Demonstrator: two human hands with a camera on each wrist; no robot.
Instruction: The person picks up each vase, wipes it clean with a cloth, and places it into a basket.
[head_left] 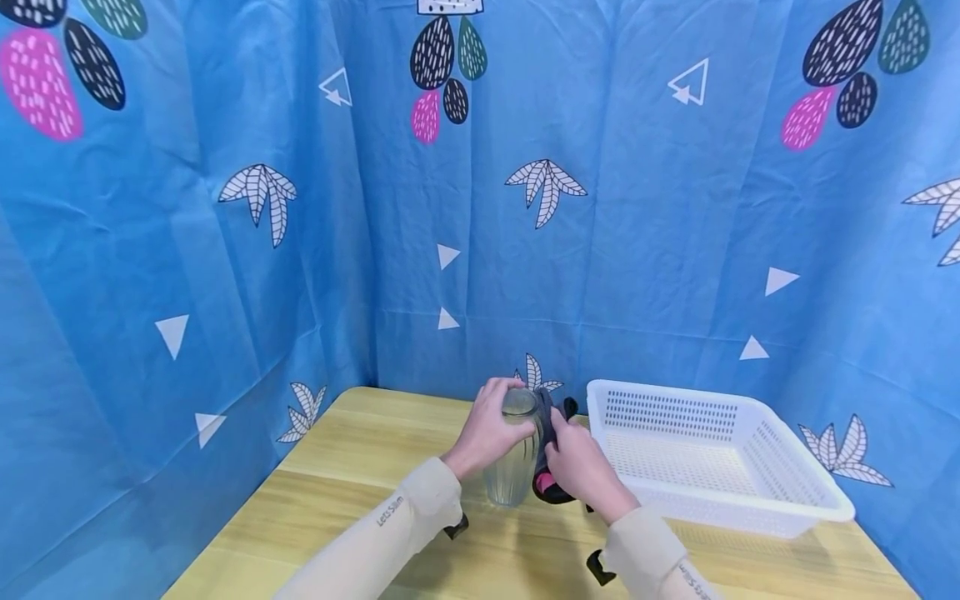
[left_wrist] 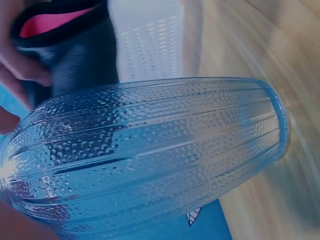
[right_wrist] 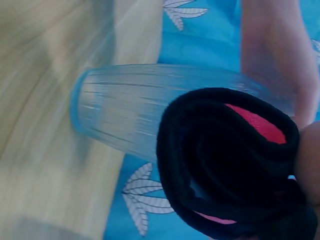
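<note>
A clear glass vase with vertical ribs and a dimpled surface is upright over the wooden table, its base close to the tabletop. My left hand grips it near the mouth, thumb on the near side. Just to the right, my right hand holds a rolled black fabric piece with a pink lining, right beside the vase wall. The left wrist view shows the vase's dimpled side lengthwise, with the dark fabric overlapping its edge. The fabric's full shape is hidden by its folds and my fingers.
A white perforated plastic basket stands on the right of the wooden table, close to my right hand. Behind and to the left hangs a blue patterned curtain, along the table's edges.
</note>
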